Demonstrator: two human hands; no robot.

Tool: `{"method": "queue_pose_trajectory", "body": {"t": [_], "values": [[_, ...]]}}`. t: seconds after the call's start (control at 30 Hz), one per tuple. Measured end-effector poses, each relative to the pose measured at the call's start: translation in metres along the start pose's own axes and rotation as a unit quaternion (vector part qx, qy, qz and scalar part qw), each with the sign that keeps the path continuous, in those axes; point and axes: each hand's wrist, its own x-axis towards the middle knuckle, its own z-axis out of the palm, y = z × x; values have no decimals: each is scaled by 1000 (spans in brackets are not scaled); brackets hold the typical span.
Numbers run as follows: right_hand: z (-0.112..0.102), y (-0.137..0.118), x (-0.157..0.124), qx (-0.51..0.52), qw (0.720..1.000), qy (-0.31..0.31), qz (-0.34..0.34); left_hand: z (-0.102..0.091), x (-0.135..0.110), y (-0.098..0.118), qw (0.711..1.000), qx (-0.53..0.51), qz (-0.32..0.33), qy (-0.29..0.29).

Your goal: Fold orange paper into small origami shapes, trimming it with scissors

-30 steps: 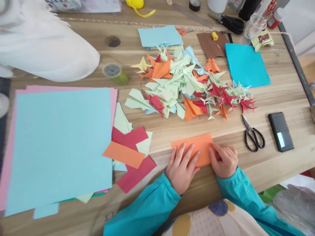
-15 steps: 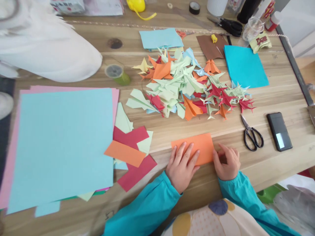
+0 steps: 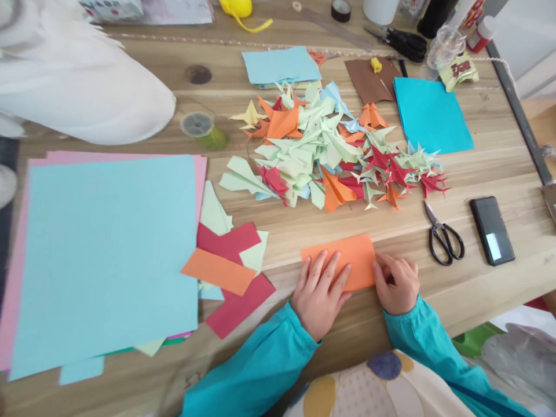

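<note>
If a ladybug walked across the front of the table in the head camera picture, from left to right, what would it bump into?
Big light blue sheet → orange strip → left hand, resting on orange paper → right hand → black-handled scissors → phone.

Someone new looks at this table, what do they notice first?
Probably the colourful heap of folded paper in the picture's upper middle. Next, the large light-blue sheet at the left, lying over pink paper. Then the orange sheet lower down, under the left hand and its spread fingers.
</note>
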Motion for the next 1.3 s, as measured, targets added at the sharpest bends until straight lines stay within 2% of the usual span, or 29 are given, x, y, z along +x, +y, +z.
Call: {"method": "queue_pose_trajectory", "body": {"t": [0.63,1.3], "values": [[1,2,0,-26,999,-9,-26,1,-1,-1,1000,7,1,7],[0,-2,2,-21,1000,-13,-13,1,-1,-1,1000,-5,1,3]]}}
